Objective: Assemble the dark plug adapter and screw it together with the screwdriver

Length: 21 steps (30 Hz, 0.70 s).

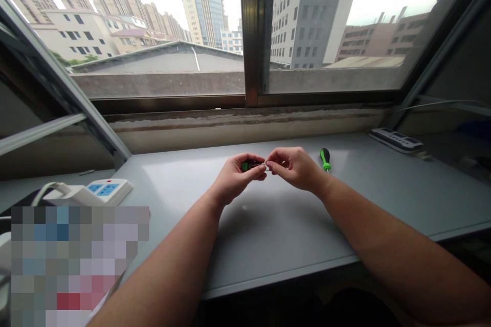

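Over the middle of the desk, my left hand point(240, 173) is closed around a small green-and-black object point(245, 165), mostly hidden by the fingers. Thin, light-coloured parts show beside it, between the fingers. My right hand point(289, 166) is closed in a pinch, its fingertips meeting the left hand's fingertips. Something tiny and pale lies at that meeting point, too small to name. A screwdriver point(325, 159) with a black and bright green handle rests on the desk just beyond my right wrist, its shaft partly hidden by the forearm.
The grey desk point(172, 204) runs up to a low wall under a window. At the left stands a white power strip point(111, 191) with a plug and cable, above a blurred-out patch. Another power strip point(397, 140) lies back right. Metal frame posts point(88, 112) rise at both sides.
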Each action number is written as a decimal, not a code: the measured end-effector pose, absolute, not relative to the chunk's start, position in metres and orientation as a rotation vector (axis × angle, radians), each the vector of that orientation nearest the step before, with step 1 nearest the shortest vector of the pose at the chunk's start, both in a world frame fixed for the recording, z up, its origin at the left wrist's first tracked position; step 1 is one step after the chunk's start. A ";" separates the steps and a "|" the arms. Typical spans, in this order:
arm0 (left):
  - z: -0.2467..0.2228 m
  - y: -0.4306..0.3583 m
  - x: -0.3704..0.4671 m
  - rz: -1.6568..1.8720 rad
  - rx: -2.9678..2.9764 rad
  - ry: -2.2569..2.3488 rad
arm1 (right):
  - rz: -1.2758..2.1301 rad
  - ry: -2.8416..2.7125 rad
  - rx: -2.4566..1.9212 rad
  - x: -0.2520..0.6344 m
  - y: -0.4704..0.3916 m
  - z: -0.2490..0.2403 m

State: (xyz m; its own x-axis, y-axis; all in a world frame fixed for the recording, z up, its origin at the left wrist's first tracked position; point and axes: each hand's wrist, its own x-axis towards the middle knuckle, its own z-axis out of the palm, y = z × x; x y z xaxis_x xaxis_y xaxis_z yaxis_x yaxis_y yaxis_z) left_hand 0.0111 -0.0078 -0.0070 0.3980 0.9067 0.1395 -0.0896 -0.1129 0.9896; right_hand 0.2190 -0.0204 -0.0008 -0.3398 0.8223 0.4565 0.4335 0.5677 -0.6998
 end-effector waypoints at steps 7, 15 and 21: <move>-0.008 -0.007 0.012 1.040 1.427 0.839 | 0.442 -2.032 -1.021 0.215 -0.022 0.000; -0.008 -0.006 0.009 1.113 1.412 0.893 | 1.065 -1.713 -1.130 0.216 -0.016 -0.004; -0.009 -0.005 0.010 1.110 1.406 0.870 | 1.463 -1.523 -1.095 0.212 -0.014 -0.004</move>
State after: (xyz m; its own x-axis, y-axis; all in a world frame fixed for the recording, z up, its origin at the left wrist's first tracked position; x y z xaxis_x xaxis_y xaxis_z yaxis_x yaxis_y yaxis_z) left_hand 0.0101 -0.0052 -0.0089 0.2940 0.9431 0.1553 -0.0748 -0.1393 0.9874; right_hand 0.2125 -0.0138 -0.0044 -0.3578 0.9327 -0.0454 0.0826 -0.0168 -0.9964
